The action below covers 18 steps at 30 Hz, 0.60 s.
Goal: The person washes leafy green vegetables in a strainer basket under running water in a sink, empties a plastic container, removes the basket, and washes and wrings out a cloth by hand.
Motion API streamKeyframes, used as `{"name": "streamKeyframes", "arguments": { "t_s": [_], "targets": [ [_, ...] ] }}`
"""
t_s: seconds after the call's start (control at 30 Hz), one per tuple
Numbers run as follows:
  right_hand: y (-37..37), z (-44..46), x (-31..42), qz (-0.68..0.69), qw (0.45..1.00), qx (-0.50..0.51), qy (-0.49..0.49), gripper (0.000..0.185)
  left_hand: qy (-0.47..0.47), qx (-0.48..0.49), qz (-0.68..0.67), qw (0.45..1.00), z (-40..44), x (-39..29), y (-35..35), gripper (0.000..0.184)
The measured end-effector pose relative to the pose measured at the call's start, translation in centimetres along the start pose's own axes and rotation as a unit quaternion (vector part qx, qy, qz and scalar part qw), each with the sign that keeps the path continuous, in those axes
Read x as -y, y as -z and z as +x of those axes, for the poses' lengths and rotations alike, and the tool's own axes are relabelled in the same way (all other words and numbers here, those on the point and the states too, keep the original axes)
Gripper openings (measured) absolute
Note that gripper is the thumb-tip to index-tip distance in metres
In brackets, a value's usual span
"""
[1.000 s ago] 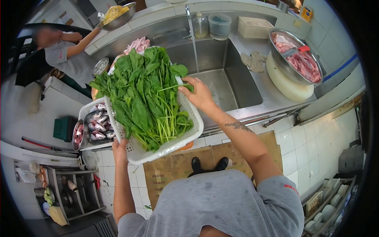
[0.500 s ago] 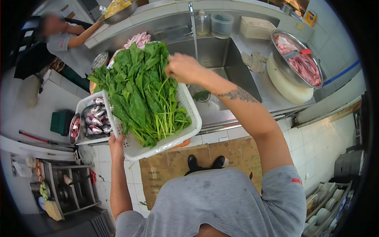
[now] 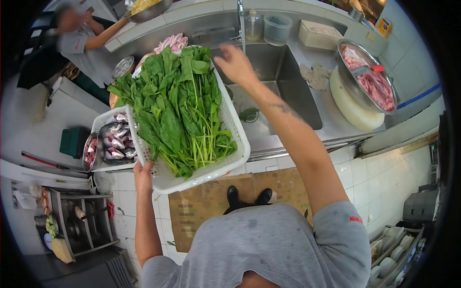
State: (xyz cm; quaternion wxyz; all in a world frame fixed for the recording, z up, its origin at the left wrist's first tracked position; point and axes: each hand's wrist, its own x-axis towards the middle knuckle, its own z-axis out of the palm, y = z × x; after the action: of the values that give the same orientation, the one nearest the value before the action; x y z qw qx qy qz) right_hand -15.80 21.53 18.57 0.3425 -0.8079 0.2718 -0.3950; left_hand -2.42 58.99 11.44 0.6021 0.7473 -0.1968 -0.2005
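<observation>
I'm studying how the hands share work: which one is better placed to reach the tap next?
Probably the right hand: it looks empty over the sink, nearer the tap, while the left hand holds the white basket of greens.

We grip low with our left hand (image 3: 143, 175) and extend our right arm (image 3: 288, 122) forward, right hand (image 3: 235, 66) loosely spread.

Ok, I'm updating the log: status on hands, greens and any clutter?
Left hand holding basket near one corner. Right hand over sink, blurred. Greens piled in basket. Fish close by on left.
</observation>
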Motion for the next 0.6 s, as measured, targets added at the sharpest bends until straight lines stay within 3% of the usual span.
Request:
{"name": "streamKeyframes", "arguments": {
  "t_s": [0.07,0.13,0.2,0.3,0.43,0.6],
  "targets": [
    [-0.9,-3.7,-2.3,0.114,0.979,0.097,-0.139,0.066,0.001,-0.004,-0.007,1.000,-0.1,0.0,-0.1,0.033],
    [-0.1,-8.4,-0.3,0.153,0.914,0.210,-0.312,0.072,0.004,-0.038,-0.009,0.999,-0.2,0.1,-0.8,0.035],
    [-0.8,-11.3,-0.9,0.288,0.850,0.273,-0.346,0.064,0.023,-0.049,-0.004,0.999,-0.2,0.0,-1.0,0.035],
    [-1.1,-12.4,-1.3,0.305,0.876,0.238,-0.288,0.046,0.064,-0.034,0.010,0.997,0.1,-0.3,-0.7,0.033],
    [-1.2,-12.2,-0.9,0.203,0.942,0.159,-0.217,0.024,0.042,-0.006,0.017,0.999,0.1,-0.7,-0.6,0.029],
    [2.7,-11.3,2.0,0.189,0.958,0.129,-0.175,0.023,-0.037,-0.033,0.083,0.995,0.3,-3.1,-0.8,0.025]
  ]
}}
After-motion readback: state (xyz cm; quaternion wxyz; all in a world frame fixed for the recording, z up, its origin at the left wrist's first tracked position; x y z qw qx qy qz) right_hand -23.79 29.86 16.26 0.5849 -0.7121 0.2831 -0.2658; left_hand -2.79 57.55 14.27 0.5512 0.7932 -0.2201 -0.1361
